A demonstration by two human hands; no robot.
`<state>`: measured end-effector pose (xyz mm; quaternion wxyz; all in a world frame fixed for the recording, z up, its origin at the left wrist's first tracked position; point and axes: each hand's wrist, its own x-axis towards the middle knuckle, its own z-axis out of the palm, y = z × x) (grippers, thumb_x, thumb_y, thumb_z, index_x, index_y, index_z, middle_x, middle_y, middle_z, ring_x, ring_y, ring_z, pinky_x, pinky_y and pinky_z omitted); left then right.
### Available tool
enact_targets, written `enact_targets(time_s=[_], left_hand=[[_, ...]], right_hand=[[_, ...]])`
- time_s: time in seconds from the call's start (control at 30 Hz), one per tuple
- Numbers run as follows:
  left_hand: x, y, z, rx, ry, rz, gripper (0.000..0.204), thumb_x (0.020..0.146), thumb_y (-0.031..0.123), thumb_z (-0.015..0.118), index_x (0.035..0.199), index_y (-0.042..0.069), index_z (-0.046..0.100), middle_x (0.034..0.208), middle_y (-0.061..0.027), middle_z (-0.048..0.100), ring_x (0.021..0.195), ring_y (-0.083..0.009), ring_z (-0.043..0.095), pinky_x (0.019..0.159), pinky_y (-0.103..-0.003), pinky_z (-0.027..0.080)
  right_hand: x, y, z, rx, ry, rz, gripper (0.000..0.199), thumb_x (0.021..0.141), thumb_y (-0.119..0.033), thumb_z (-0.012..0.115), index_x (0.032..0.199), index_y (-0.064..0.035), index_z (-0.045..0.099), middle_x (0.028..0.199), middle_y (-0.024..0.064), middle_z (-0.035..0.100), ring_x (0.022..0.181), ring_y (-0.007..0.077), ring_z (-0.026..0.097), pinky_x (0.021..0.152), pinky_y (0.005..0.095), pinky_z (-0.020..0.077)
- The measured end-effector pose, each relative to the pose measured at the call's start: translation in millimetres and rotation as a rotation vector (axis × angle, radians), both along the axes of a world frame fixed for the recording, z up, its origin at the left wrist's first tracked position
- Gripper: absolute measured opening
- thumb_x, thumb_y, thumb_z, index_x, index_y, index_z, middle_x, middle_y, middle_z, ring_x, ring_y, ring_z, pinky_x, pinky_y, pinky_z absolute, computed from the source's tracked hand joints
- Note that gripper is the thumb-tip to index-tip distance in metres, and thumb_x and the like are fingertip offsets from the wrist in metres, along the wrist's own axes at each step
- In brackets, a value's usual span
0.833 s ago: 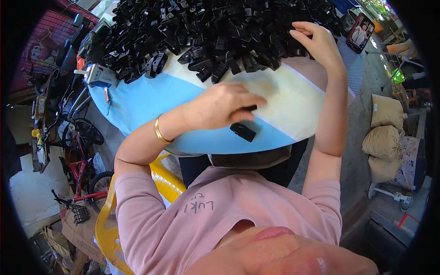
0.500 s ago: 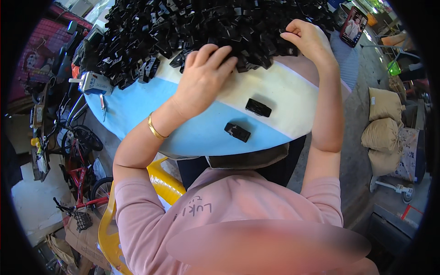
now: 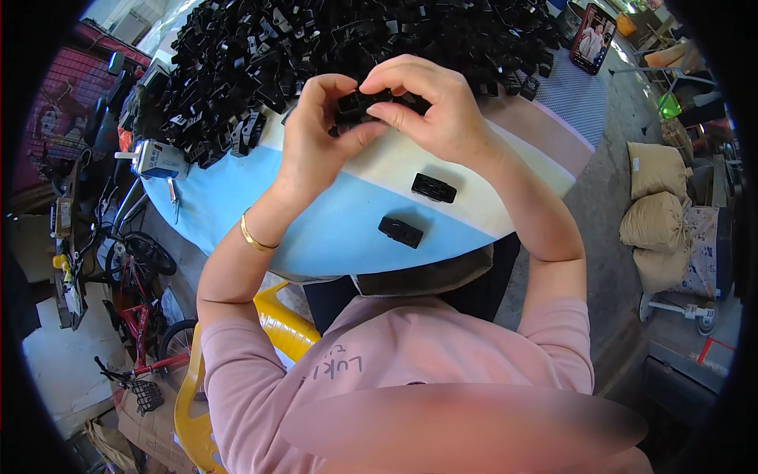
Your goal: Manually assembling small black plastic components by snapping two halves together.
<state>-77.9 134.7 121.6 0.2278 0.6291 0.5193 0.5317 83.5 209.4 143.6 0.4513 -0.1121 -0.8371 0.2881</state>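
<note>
In front of the heap, my left hand [image 3: 312, 134] curls its thumb and fingers around a small black plastic part [image 3: 349, 108]. My right hand [image 3: 442, 110] meets it there, thumb and forefinger pinching at the same part's right side. Whether a second small piece sits in the right fingers is hidden. A big heap of similar black plastic parts [image 3: 316, 43] covers the far side of the table. Two single black parts lie nearer to me: one black block [image 3: 433, 188] on the cream stripe, another black block [image 3: 400, 231] on the blue stripe.
The striped tablecloth [image 3: 316, 229] covers a rounded table. At its left edge stand a small box [image 3: 160, 159] and a nail clipper [image 3: 173, 197]. A phone [image 3: 593, 39] leans at the far right. Stuffed sacks [image 3: 655, 213] stand on the right; a red bicycle [image 3: 138, 320] is on the left.
My right hand has come left and nearer from the heap to meet my left hand. The left hand has drawn back slightly from the heap, and a black part now shows between the hands.
</note>
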Motion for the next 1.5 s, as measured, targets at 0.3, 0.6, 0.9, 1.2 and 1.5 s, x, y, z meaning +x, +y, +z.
enact_targets(time_s=[0.3, 0.6, 0.9, 1.2, 1.5], left_hand=[[-7, 3, -2, -0.178, -0.611, -0.226, 0.037, 0.073, 0.0, 0.072, 0.109, 0.002, 0.06, 0.09, -0.002, 0.065, 0.08, -0.0071, 0.059, 0.073, -0.021, 0.05], [-10, 4, -3, -0.332, -0.736, -0.311, 0.034, 0.082, 0.002, 0.063, 0.115, 0.001, 0.056, 0.1, -0.0086, 0.063, 0.093, -0.0162, 0.062, 0.088, -0.032, 0.051], [-14, 2, 4, -0.351, -0.812, -0.343, 0.038, 0.084, 0.001, 0.06, 0.121, 0.0, 0.05, 0.105, -0.0097, 0.061, 0.093, -0.0148, 0.06, 0.083, -0.026, 0.051], [6, -11, 11, -0.276, 0.143, -0.78, 0.032, 0.082, -0.004, 0.058, 0.113, 0.001, 0.057, 0.1, -0.0068, 0.061, 0.087, -0.0122, 0.057, 0.081, -0.024, 0.046], [25, 5, 1, 0.044, 0.422, -0.121, 0.036, 0.077, 0.023, 0.07, 0.105, 0.003, 0.059, 0.092, -0.011, 0.052, 0.075, -0.0228, 0.058, 0.064, -0.031, 0.049]], right_hand=[[-3, -5, -6, -0.313, 0.142, -0.045, 0.031, 0.075, -0.001, 0.069, 0.105, -0.0026, 0.06, 0.095, 0.0069, 0.066, 0.088, 0.0122, 0.062, 0.078, 0.024, 0.0489], [-3, -9, -5, 0.062, -0.037, -0.215, 0.036, 0.072, -0.001, 0.071, 0.106, -0.0035, 0.059, 0.094, 0.0071, 0.066, 0.086, 0.0154, 0.064, 0.073, 0.0272, 0.0512], [-3, 0, 0, 0.201, -0.007, -0.11, 0.045, 0.065, -0.005, 0.076, 0.106, -0.0061, 0.059, 0.112, 0.0088, 0.061, 0.092, 0.0221, 0.063, 0.075, 0.0271, 0.0499], [73, 107, -23, 0.108, -0.433, -0.974, 0.029, 0.08, -0.034, 0.065, 0.1, -0.0126, 0.067, 0.082, 0.0052, 0.068, 0.073, 0.019, 0.066, 0.066, 0.0293, 0.0513], [47, 99, -26, 0.168, -0.782, -1.035, 0.044, 0.078, -0.033, 0.065, 0.119, -0.0227, 0.055, 0.086, 0.0033, 0.065, 0.085, 0.0219, 0.063, 0.072, 0.037, 0.0507]])
